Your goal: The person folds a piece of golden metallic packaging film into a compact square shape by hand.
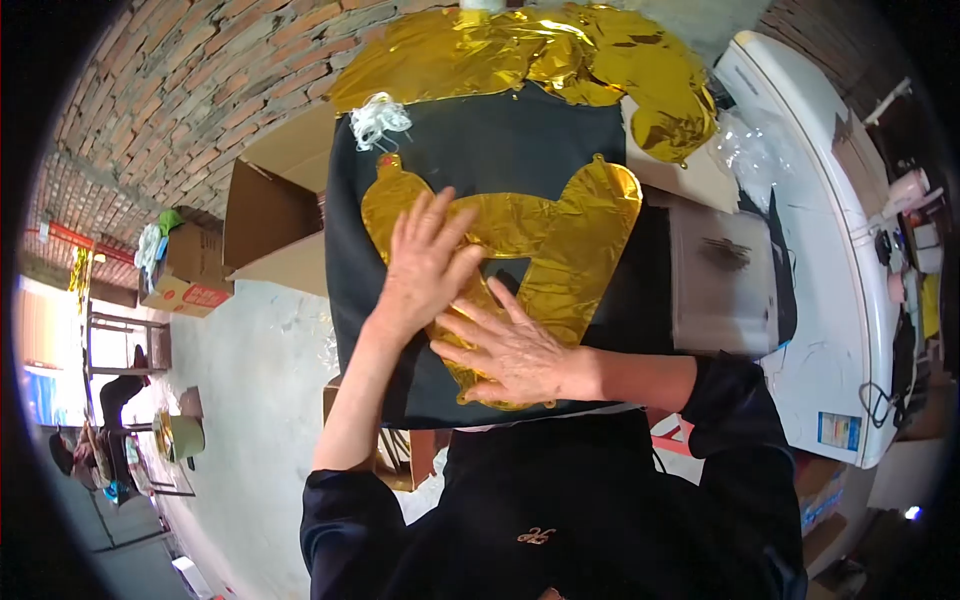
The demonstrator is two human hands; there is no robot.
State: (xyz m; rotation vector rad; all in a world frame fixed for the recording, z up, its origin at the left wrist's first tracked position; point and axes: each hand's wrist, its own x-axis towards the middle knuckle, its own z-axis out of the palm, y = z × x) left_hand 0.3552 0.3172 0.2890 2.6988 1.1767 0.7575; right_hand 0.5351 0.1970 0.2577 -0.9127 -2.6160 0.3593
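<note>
A flat gold foil balloon (575,270), shaped like a letter with a gap in its middle, lies on the black table cover (480,135) in front of me. My left hand (428,265) rests palm down on the balloon's left part, fingers stretched out. Lower down, my right hand (515,350) lies flat across its narrow end with the fingers spread. Both palms hide parts of the foil. Beyond the balloon, a bundle of white string (380,122) sits near the cover's far left corner.
More gold foil balloons (450,55) are heaped along the far edge. An open cardboard box (272,215) stands at the left. On the right are clear plastic bags (725,275) and a large white appliance (815,230). A brick wall (200,90) rises behind.
</note>
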